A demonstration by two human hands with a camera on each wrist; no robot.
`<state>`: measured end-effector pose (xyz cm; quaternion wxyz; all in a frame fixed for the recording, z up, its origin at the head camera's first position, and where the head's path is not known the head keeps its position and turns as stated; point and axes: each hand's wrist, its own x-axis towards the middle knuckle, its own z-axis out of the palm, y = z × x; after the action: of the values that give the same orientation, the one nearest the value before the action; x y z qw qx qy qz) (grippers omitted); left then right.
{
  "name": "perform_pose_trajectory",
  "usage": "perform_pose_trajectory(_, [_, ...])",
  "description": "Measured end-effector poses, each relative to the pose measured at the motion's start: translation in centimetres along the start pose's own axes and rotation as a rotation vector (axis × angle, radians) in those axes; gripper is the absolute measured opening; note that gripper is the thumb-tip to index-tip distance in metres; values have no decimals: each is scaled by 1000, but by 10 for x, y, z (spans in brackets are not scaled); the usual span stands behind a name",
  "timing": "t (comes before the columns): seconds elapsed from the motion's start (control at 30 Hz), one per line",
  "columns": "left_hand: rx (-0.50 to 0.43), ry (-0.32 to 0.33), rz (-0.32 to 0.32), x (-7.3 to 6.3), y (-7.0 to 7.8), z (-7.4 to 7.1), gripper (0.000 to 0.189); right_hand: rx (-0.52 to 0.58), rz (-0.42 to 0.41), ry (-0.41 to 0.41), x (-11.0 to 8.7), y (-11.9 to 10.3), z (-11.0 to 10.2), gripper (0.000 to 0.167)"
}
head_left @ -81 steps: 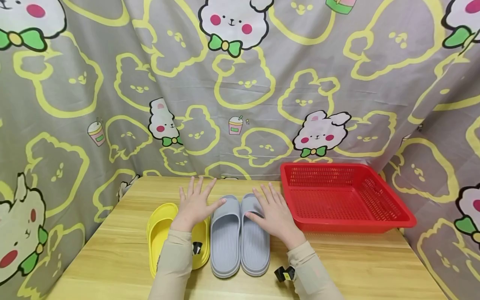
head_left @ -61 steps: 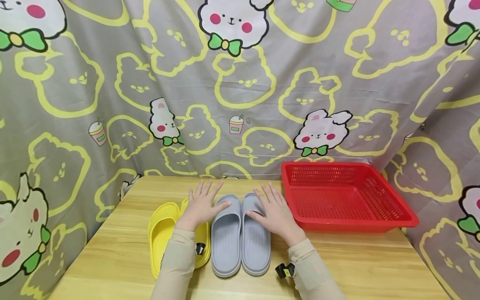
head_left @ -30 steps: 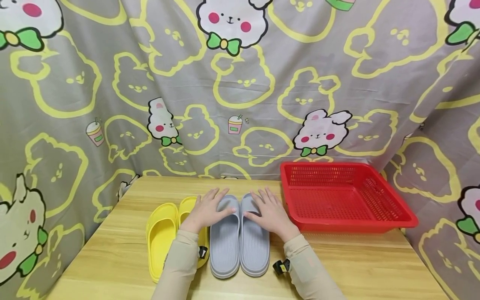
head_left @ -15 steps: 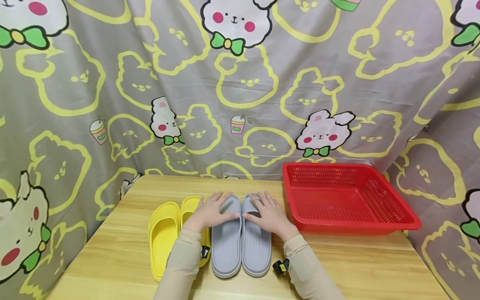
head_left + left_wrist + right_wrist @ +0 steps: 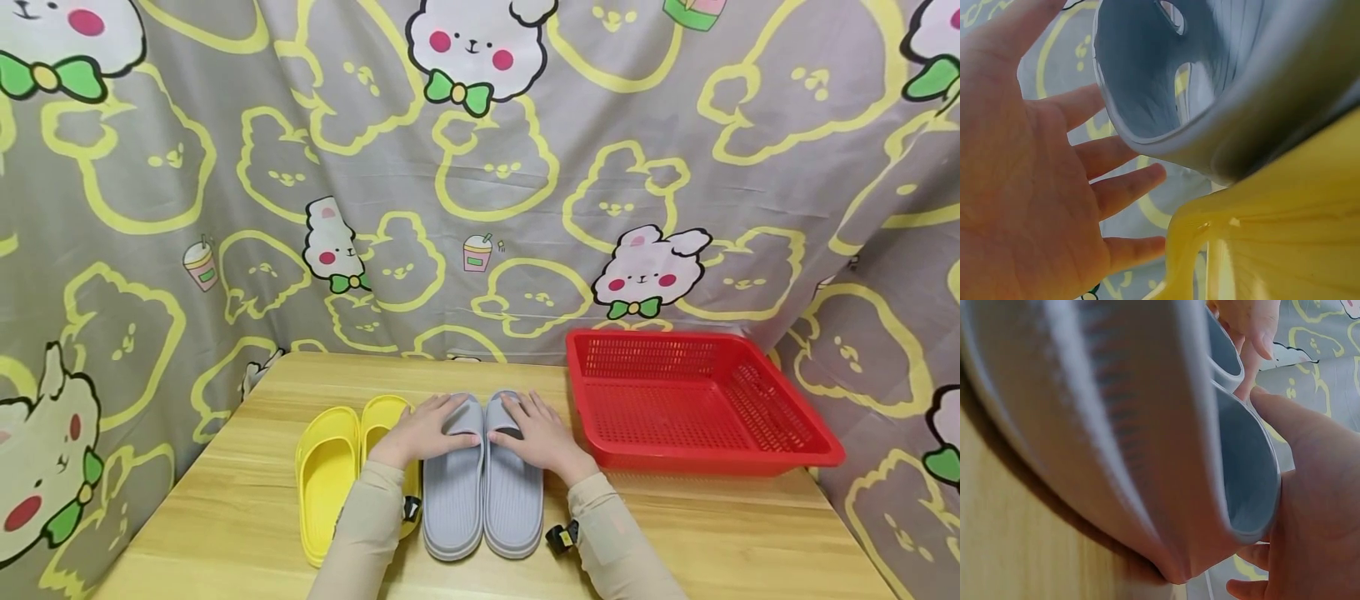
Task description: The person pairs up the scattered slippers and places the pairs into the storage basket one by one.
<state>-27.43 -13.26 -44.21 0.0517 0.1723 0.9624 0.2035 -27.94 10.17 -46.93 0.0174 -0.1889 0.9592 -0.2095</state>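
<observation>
Grey slide slippers, count two: left grey slipper (image 5: 452,483) and right grey slipper (image 5: 512,479), side by side and touching, toes toward the curtain, near the middle of the table (image 5: 720,533).

Yellow slippers, count two: outer yellow slipper (image 5: 326,479) fully seen; inner yellow slipper (image 5: 384,417) just beside the left grey one, its heel half covered by the left forearm sleeve (image 5: 367,533).

Hands, count two. Left hand (image 5: 422,431) lies over the toe strap of the left grey slipper, fingers curved over the strap and thumb at its opening. In the left wrist view the palm and fingers (image 5: 1125,187) look spread and relaxed beside the strap, so a firm grasp cannot be confirmed. Right hand (image 5: 542,433) lies likewise on the strap of the right grey slipper; in the right wrist view the thumb (image 5: 1285,425) sits at the strap's edge with fingers under or behind it, and how tightly they hold cannot be told.

Red mesh basket (image 5: 787,454), count one, to the right of the grey pair, just beside the right hand.

Cartoon-print curtain (image 5: 225,167), count one, behind and around the table.

Hard to read: both wrist views are very close and blurred; small black items at each wrist (image 5: 558,537) cannot be identified.
</observation>
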Motion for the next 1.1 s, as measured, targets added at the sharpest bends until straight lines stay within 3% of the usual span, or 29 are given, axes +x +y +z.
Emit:
perform_pose_trajectory(0.37, [-19,-56,-16,1,-2,0,84,20,6,-18,2,4,3,78])
perform_pose_trajectory(1.1, [15,-80,-30,5,-1,7,78,64,16,-12,1,3,2,73])
